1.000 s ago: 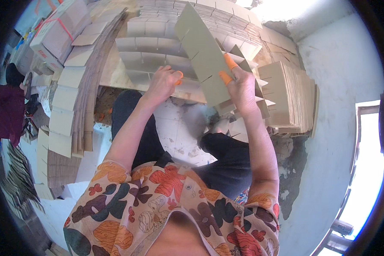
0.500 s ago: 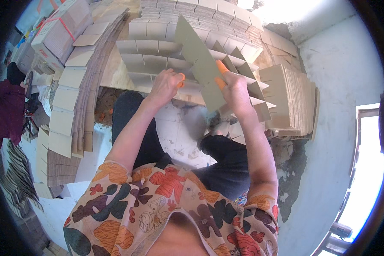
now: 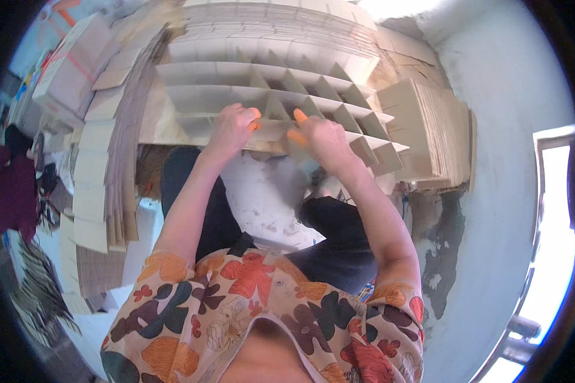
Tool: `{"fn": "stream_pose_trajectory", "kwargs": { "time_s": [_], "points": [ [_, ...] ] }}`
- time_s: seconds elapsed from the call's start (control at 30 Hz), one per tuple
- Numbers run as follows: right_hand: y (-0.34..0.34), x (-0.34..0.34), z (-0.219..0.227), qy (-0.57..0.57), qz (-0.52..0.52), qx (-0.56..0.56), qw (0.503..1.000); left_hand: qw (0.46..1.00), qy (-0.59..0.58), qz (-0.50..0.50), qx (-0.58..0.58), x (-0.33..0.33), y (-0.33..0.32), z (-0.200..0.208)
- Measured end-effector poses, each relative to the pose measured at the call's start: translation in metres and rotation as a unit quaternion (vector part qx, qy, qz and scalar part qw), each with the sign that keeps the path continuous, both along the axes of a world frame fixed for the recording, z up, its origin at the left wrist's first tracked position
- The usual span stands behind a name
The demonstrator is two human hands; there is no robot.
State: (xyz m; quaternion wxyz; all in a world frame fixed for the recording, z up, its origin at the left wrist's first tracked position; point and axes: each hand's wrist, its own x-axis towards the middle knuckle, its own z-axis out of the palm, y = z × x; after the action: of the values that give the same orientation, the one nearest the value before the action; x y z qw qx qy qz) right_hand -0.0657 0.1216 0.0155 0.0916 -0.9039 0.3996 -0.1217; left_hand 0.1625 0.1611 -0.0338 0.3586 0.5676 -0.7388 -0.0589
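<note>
A cardboard divider grid [image 3: 354, 105] of long strips crossed by short slotted pieces stands before me; crosspieces fill its right and middle, while the left shows long strips only. My left hand [image 3: 234, 129] is closed in a pinch at the near long strip, left of the crosspieces. My right hand [image 3: 324, 142] reaches to the same strip farther right, forefinger beyond it and thumb on my side, closed on the grid. Orange covers sit on fingertips of both hands. The exact grip is partly hidden and slightly blurred.
Behind the grid lies a wide stack of slotted cardboard strips [image 3: 281, 30]. More cardboard pieces [image 3: 421, 137] stand packed at the right beside the wall. Overlapping cardboard sheets [image 3: 96, 169] run down the left, near a box with red strapping [image 3: 76, 64]. A dark red cloth [image 3: 9, 191] shows far left.
The crosspiece that my right hand held tilted above the grid is now down among the long strips. My right hand has moved left and lower, nearer my left hand.
</note>
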Motion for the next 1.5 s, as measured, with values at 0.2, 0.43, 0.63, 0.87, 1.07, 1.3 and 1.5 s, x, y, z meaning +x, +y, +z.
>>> {"fn": "stream_pose_trajectory", "kwargs": {
  "time_s": [0.2,0.43,0.63,0.87,1.07,1.3,1.5],
  "points": [
    [-0.04,-0.152,-0.003,-0.061,-0.296,-0.276,0.912,0.997,0.014,-0.019,-0.077,0.0,0.016,0.019],
    [-0.029,-0.276,-0.037,0.195,-0.486,-0.139,0.84,0.993,-0.047,0.022,-0.103,0.011,0.017,0.022],
    [-0.039,-0.314,-0.044,0.089,-0.462,-0.152,0.869,0.992,-0.078,0.026,-0.1,0.017,0.016,0.02],
    [-0.036,-0.271,0.002,-0.079,-0.442,-0.257,0.856,0.99,-0.083,0.054,-0.096,0.03,0.021,0.021],
    [0.003,-0.11,0.097,-0.235,-0.259,-0.187,0.918,0.99,-0.089,0.069,-0.089,0.052,0.03,0.016],
    [0.023,0.004,0.074,-0.284,-0.055,-0.035,0.957,0.997,-0.03,0.029,-0.065,0.064,0.027,0.005],
    [0.018,0.054,0.053,-0.252,-0.04,-0.016,0.967,0.995,0.002,0.028,-0.092,0.066,0.026,-0.005]
  ]
}}
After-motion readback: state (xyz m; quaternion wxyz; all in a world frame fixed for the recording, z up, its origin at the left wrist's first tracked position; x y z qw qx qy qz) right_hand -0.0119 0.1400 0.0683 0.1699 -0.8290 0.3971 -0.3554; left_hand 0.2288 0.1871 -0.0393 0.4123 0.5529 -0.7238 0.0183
